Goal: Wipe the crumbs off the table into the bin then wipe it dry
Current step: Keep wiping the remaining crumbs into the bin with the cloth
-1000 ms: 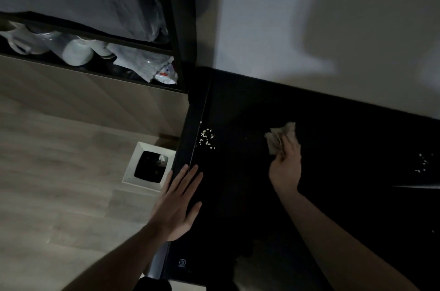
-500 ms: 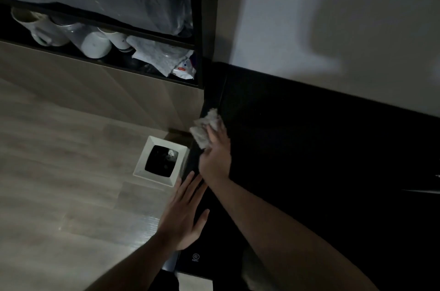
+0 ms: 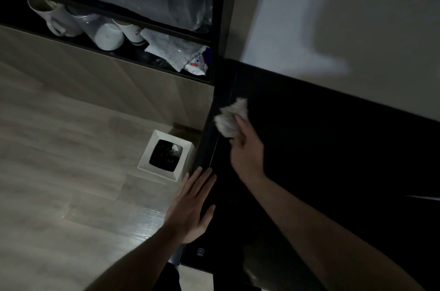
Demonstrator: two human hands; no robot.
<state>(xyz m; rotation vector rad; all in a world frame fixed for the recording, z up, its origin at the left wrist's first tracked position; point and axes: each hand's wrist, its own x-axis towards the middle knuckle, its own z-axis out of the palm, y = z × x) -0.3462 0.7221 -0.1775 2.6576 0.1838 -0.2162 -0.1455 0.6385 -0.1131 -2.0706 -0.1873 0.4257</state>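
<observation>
The black table fills the right half of the dim view. My right hand presses a crumpled pale cloth onto the table close to its left edge; the hand and cloth are motion-blurred. My left hand lies flat and open, fingers together, at the table's left edge nearer to me. A white square bin with a dark liner stands on the floor just left of the table, below the cloth. No crumbs show on the dark surface around the cloth.
A low shelf unit at the upper left holds white mugs and a crumpled packet. Pale wood floor spreads to the left. A light wall runs behind the table.
My right hand swept the cloth left across the table over the crumb pile to the edge above the bin, then drew back slightly right. The crumbs are gone from view. The left hand stayed put.
</observation>
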